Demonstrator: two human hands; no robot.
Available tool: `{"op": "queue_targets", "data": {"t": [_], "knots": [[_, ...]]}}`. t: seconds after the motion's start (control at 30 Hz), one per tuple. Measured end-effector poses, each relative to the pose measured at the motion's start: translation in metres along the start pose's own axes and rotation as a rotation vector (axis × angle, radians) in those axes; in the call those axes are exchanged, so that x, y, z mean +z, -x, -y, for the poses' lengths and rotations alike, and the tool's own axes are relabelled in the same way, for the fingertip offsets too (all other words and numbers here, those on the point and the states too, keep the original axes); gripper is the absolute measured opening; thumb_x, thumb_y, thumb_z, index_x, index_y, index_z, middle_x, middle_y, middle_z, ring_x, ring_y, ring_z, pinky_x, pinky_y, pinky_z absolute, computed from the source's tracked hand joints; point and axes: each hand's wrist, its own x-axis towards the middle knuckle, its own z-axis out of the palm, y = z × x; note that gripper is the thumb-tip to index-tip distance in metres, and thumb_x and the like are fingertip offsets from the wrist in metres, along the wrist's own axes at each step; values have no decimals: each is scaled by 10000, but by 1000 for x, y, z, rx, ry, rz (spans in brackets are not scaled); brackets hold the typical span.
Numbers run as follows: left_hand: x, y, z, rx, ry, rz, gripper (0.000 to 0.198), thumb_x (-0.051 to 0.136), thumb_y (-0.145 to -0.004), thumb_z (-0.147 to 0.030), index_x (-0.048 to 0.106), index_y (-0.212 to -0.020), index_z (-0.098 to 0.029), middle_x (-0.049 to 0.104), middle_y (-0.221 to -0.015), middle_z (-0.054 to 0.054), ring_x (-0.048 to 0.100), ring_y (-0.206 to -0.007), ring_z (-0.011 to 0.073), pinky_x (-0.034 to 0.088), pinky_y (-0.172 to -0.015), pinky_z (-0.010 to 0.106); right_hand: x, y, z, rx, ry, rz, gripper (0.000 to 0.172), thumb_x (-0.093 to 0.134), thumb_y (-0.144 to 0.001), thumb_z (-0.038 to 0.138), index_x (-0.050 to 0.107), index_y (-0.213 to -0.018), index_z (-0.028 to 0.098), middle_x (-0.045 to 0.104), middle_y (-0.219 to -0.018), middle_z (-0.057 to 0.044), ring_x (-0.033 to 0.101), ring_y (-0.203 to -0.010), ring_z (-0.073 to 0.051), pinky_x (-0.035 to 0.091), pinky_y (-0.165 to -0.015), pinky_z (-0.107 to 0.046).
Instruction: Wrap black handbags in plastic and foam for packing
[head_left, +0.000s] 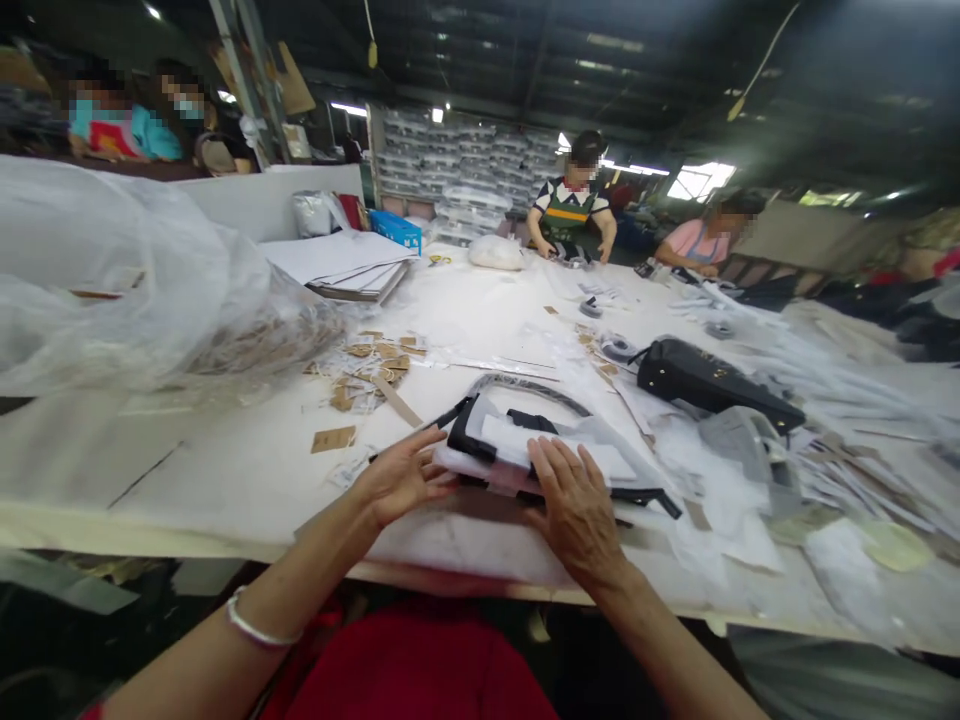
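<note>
A black handbag, partly covered in white wrapping sheet, lies on the table in front of me. Its wrapped handle arches out on the far side, and a black strap end sticks out at the right. My left hand is at the bag's left end with its fingers apart, thumb side up. Across the near side of the white sheet rests my right hand, fingers stretched out and pressing flat. The bag's underside is hidden.
Brown paper tags lie scattered beyond my left hand. A large clear plastic bag fills the left. Another black handbag lies at the right among wrapping scraps. Co-workers stand and sit across the table; stacked sheets are at the back left.
</note>
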Motion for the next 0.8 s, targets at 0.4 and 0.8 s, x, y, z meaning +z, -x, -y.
{"op": "queue_targets", "data": {"t": [0.4,0.8], "knots": [[57,17,-9,492,-318,284,533,705,-813,-453,561,-1243,-173,640,-1239,146,549,-1230,301,451,-1003,489,-153,-82,-103,837,-369,-526,532,790,-611,518,652,-1000,182,686,-880,-31,638,-792,-246,532,-792,-438],[-34,1,16,425,-400,0,499,728,-719,-559,679,-1045,-185,737,-984,80,662,-1017,282,505,-871,353,-218,-62,-114,883,-985,-794,384,816,-630,307,648,-962,211,709,-874,21,693,-751,-197,612,-719,-387]]}}
